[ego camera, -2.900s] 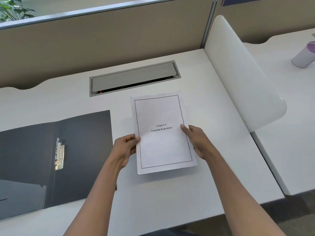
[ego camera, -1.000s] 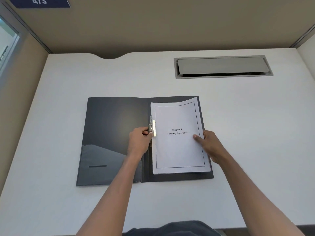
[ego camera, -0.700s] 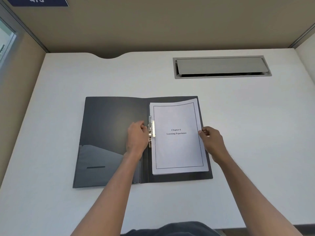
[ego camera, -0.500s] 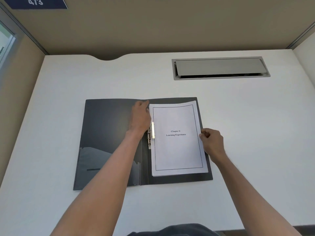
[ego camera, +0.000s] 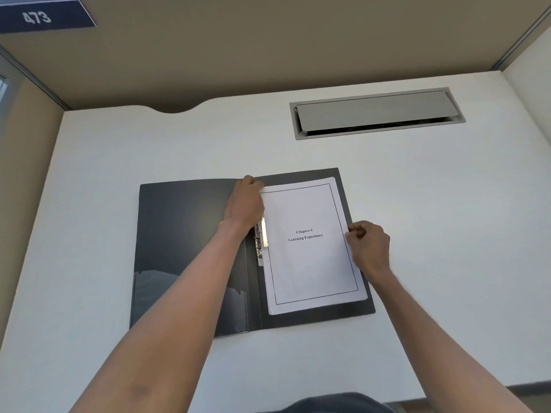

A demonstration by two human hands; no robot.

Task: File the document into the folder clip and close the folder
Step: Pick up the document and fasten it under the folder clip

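On the white desk (ego camera: 417,204) lies a dark grey folder (ego camera: 185,234), open flat, and everything else is placed around it. On the right half of the folder rests the document (ego camera: 310,263), a small stack of white pages with a black line around the edge and the words "Chapter 6 Learning Experience" in the middle. Along the fold of the folder, at the left edge of the document, sits the shiny metal clip (ego camera: 261,239), and its bar lies over the edge of the pages. The left hand (ego camera: 246,204) rests palm down on the fold near the top of the folder, with its fingers curled at the top left corner of the document; I cannot tell if it is gripping the paper or only pressing on it. The right hand (ego camera: 369,245) is at the right edge of the document, with finger and thumb pinched together on the side of the pages. Past the far right corner of the folder, a grey cable hatch (ego camera: 375,113) is set into the desk. Far up and to the left of the folder, on the tan wall, hangs a blue sign (ego camera: 41,17) that says 473.
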